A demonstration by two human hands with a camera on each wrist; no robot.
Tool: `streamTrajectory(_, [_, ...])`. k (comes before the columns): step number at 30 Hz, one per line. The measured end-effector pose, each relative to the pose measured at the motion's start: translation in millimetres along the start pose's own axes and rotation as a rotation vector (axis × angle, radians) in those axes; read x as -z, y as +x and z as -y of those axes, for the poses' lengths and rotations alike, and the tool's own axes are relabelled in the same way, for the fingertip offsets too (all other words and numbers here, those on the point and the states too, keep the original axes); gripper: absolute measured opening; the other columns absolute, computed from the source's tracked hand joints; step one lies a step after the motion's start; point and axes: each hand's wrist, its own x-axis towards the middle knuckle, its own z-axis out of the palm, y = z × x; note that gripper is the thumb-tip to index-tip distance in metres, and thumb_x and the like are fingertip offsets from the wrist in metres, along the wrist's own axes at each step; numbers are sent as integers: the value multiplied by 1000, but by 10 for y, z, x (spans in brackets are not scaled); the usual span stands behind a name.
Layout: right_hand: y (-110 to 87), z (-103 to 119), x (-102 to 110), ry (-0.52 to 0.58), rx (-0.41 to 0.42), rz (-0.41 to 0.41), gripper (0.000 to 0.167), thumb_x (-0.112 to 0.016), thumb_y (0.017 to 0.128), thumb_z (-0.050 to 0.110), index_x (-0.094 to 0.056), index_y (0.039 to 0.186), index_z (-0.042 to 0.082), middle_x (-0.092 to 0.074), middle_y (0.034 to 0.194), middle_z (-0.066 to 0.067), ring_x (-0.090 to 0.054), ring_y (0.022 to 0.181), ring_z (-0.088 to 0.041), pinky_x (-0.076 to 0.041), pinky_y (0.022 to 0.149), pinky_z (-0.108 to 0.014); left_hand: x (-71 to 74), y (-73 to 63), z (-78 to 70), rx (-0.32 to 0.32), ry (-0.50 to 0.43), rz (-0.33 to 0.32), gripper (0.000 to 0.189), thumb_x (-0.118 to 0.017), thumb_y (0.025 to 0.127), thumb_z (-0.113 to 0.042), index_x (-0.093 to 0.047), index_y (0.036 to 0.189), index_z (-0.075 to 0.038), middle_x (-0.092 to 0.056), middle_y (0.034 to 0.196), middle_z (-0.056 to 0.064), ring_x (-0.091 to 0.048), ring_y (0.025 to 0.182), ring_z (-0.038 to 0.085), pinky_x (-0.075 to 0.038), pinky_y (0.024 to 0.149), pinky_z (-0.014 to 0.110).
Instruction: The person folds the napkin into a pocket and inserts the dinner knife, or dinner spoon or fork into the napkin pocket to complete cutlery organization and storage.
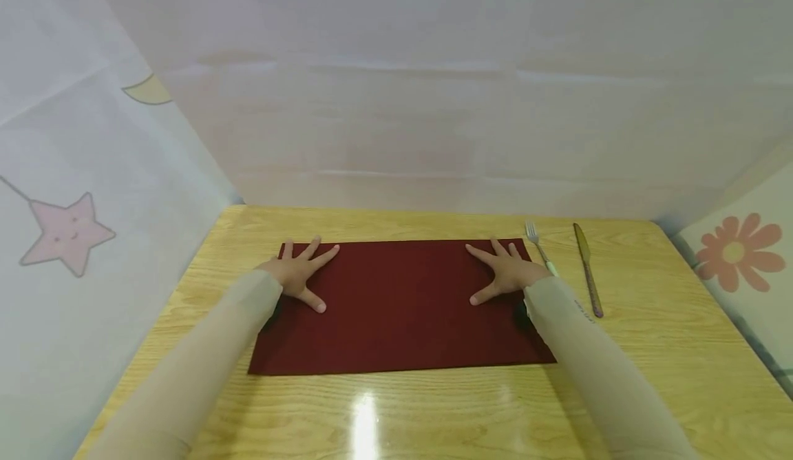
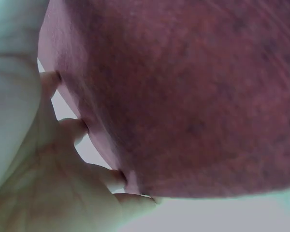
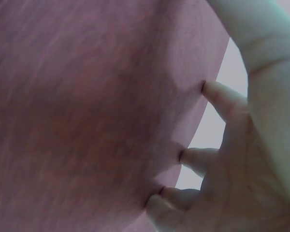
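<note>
A dark red rectangular cloth [image 1: 396, 308] lies spread flat on the wooden table [image 1: 310, 412]. On its far left corner rests my left hand [image 1: 299, 272], fingers spread and thumb pointing inward. My right hand [image 1: 506, 272] lies the same way at the far right corner, its fingers splayed over the red surface. In the left wrist view the fingertips [image 2: 117, 179] touch the cloth close to its edge. The right wrist view likewise has fingertips [image 3: 186, 157] pressing on the cloth near its border. Neither hand grips anything.
Just right of the cloth lies a fork [image 1: 540, 246], its handle partly hidden by my right wrist. A table knife [image 1: 587, 270] with a gold-coloured blade lies farther right. Pale wall sheets [image 1: 396, 136] enclose the table at the back and sides.
</note>
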Motion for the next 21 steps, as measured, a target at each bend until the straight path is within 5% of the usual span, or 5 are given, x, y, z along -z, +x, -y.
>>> streamTrajectory(12, [-89, -305, -3, 28, -25, -62, 123, -82, 80, 55, -8, 163, 4, 10, 161, -36, 3, 147, -57, -21, 110, -75, 84, -16, 162, -21, -8, -11, 122, -76, 77, -65, -4, 165, -23, 12, 168, 18, 14, 147, 57, -6, 107, 82])
streamTrajectory(21, [-194, -338, -31, -12, -6, -113, 115, -80, 84, 52, -16, 158, -8, -6, 160, -38, -15, 146, -56, -29, 110, -69, 92, -9, 460, 3, 13, -59, 122, -76, 73, -71, -11, 165, -24, 2, 169, 18, 2, 151, 49, -1, 104, 84])
